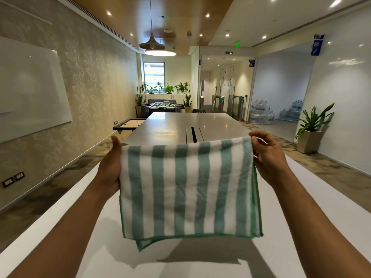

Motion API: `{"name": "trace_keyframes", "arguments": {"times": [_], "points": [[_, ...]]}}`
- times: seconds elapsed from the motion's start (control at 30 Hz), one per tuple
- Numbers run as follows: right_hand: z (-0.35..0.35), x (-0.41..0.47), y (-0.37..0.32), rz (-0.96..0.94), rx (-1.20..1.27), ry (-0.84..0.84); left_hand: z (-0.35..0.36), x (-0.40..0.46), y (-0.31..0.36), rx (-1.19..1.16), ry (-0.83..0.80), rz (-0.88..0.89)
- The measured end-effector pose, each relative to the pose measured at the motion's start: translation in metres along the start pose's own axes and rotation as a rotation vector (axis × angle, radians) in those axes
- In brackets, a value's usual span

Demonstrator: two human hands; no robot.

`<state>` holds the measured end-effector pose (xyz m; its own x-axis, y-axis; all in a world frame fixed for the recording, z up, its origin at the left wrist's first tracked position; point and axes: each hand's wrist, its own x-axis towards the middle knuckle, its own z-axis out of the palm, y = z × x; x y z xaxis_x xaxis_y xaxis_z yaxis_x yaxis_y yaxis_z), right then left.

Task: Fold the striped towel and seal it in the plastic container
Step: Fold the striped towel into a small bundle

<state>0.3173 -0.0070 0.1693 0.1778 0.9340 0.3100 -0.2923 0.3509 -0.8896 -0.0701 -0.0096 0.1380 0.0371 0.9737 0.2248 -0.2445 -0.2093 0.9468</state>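
Observation:
A green-and-white striped towel (188, 189) hangs in the air in front of me, doubled over along its top edge, with a back layer peeking out below the front one. My left hand (111, 167) grips its upper left corner. My right hand (267, 153) pinches the upper right corner between thumb and fingers. The towel hangs above a white table (80, 227) and casts a shadow on it. No plastic container is in view.
The long white table runs ahead into a grey section with a cable slot (193, 134). A potted plant (310, 133) stands at the right wall, water bottles (263, 114) beyond it. A whiteboard (30, 89) hangs on the left wall.

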Motion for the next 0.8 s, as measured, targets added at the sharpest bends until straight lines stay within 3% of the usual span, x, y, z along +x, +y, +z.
{"name": "trace_keyframes", "arguments": {"times": [0.23,0.37,0.8], "points": [[-0.003,0.000,0.022,0.028,-0.110,0.158,0.008,-0.006,-0.017,0.239,0.041,0.052],[-0.002,0.000,0.027,0.005,-0.113,0.194,0.000,-0.003,-0.027,0.197,0.127,0.047],[0.012,0.004,0.035,0.011,-0.142,0.193,-0.003,-0.006,-0.044,-0.023,-0.119,0.054]]}}
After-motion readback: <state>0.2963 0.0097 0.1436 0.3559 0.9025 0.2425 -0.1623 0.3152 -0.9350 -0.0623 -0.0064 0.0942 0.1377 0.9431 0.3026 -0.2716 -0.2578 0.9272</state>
